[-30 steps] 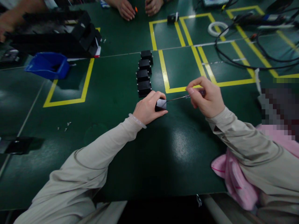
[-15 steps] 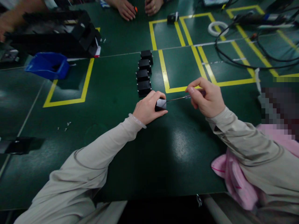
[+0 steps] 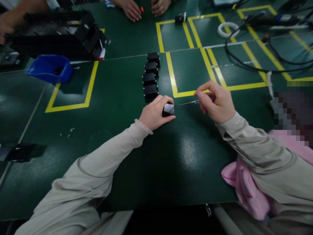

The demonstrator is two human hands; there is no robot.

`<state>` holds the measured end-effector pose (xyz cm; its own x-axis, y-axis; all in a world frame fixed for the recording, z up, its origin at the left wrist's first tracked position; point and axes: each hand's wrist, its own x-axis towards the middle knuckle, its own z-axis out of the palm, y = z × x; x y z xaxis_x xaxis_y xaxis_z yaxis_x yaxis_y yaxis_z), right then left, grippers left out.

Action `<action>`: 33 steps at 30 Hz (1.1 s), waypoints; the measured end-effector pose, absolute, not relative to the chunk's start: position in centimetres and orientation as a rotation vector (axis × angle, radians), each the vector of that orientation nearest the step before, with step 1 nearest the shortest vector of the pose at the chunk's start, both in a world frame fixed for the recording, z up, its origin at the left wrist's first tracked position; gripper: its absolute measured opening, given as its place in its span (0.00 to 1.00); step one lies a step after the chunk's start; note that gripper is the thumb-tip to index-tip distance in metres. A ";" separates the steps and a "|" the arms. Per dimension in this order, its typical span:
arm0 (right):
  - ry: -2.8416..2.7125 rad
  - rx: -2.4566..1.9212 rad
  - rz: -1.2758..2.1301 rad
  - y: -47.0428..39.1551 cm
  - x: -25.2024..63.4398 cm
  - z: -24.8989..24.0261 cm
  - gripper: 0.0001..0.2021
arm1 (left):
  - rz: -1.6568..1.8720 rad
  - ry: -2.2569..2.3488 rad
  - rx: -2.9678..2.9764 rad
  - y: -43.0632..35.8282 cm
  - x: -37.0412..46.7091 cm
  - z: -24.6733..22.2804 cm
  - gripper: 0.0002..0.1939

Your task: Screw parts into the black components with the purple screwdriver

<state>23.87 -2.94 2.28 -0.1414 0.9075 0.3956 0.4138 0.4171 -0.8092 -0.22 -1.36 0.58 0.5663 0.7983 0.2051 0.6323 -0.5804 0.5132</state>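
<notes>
At the tabletop (image 3: 151, 182), the left hand (image 3: 155, 113) gripped a block (image 3: 169, 110) while the right hand (image 3: 216, 101) grasped a screwdriver (image 3: 196, 101), which could slip if the block twisted.

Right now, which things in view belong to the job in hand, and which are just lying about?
In the job:
black block, held in the left hand
thin tool, held in the right hand
likely, the row of four black blocks

Apparently lying about:
white ring
pink cloth
black cable
</notes>
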 end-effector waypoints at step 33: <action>-1.672 -1.136 0.719 -2.8 23.9 2.1 0.12 | 0.591 1.161 2.400 -1.3 -0.2 0.7 0.22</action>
